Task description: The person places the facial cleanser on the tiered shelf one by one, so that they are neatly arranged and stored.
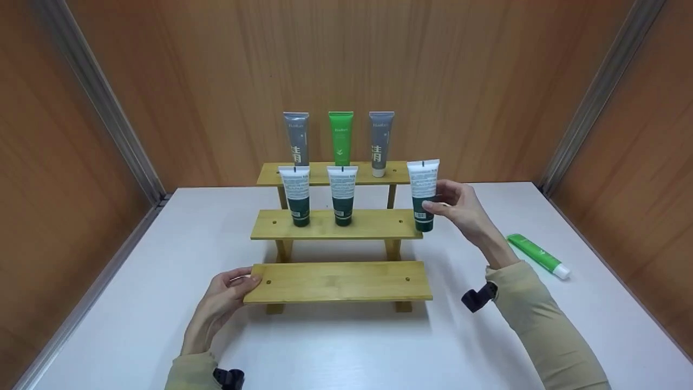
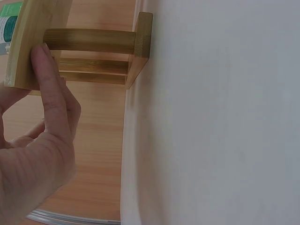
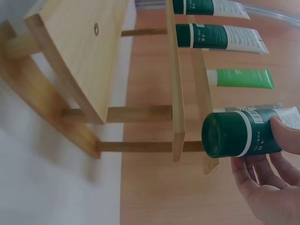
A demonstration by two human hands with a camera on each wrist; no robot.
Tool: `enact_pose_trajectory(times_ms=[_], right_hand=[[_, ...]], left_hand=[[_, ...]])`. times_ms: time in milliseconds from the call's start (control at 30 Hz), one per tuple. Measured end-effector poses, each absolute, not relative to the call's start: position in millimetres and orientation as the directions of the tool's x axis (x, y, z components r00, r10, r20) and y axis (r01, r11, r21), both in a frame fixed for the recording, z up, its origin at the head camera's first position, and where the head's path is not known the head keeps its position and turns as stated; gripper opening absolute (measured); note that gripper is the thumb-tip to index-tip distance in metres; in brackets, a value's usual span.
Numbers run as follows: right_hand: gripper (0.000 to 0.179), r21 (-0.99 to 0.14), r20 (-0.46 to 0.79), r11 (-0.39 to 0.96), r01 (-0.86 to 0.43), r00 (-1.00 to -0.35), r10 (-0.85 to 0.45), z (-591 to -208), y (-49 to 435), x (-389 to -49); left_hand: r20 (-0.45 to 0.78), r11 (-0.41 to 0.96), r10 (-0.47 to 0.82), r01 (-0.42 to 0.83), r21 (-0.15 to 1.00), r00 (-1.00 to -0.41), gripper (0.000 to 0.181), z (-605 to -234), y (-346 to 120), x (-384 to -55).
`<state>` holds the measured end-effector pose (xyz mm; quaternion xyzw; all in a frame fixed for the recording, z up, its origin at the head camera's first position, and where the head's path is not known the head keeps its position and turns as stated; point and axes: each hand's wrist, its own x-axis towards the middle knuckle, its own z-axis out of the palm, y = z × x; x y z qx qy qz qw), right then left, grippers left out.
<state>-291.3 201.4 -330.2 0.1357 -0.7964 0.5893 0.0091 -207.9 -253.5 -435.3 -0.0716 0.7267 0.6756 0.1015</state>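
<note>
My right hand [image 1: 466,215] grips a white and dark green squeeze tube [image 1: 423,184] between thumb and fingers. That tube stands upright, cap down, at the right end of the middle step. In the right wrist view its green cap [image 3: 216,136] hangs a little off the step's edge. My left hand [image 1: 221,301] pinches the left end of the bamboo tiered rack's lowest step [image 1: 338,283], thumb on top and fingers underneath [image 2: 51,89]. Two matching white and green tubes, a left one [image 1: 296,189] and a centre one [image 1: 342,189], stand on the middle step [image 1: 373,223].
Along the top step [image 1: 319,172] stand a grey tube [image 1: 297,135], a green tube [image 1: 341,135] and another grey tube [image 1: 381,138]. A green tube with a white cap [image 1: 536,254] lies on the white table at right. Wooden panels [image 1: 346,65] enclose the back and sides.
</note>
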Motion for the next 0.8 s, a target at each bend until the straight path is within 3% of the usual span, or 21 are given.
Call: enact_pose_trajectory(times_ms=[800], right_hand=[[0.05,-0.947,0.191,0.213,-0.24,-0.955,-0.228,-327,161,-306]], left_hand=[[-0.239,0.076,0.031,-0.236,0.969,-0.97,0.06,-435,-254,-207]])
